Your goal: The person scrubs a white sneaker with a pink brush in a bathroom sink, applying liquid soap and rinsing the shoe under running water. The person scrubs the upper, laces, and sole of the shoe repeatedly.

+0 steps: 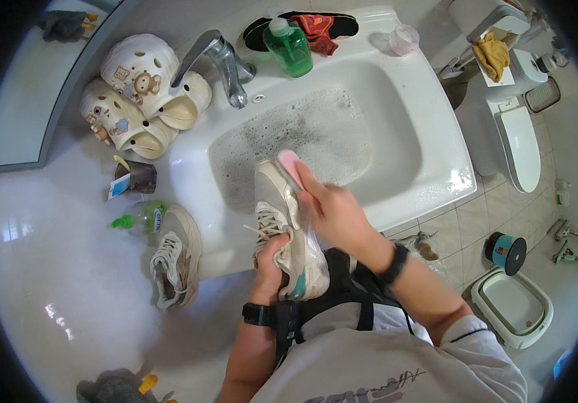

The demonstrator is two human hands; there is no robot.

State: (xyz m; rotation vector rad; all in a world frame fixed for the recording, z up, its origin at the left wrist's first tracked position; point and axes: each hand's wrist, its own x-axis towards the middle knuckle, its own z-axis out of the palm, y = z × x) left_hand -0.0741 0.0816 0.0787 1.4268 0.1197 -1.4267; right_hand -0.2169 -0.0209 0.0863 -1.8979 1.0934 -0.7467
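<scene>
My left hand (272, 259) grips a light beige sneaker (279, 211) by its ankle opening, some fingers hidden inside it. The toe points toward the far side of the washbasin (394, 136), over its near rim. In my right hand (337, 214) is a pink-backed brush (291, 167), laid against the sneaker's side near the toe; its bristles are hidden. White suds cover the greyish water (309, 136) in the bowl. The matching sneaker (177, 257) rests on the left, beside the basin edge.
White clogs (143, 95) lie left of the chrome faucet (226, 68). A green pump bottle (289, 48) stands on the back ledge near insoles (344, 24) and a red cloth (316, 30). A detergent bottle (140, 216) lies left. The toilet (519, 146) and a plastic basin (513, 307) are right.
</scene>
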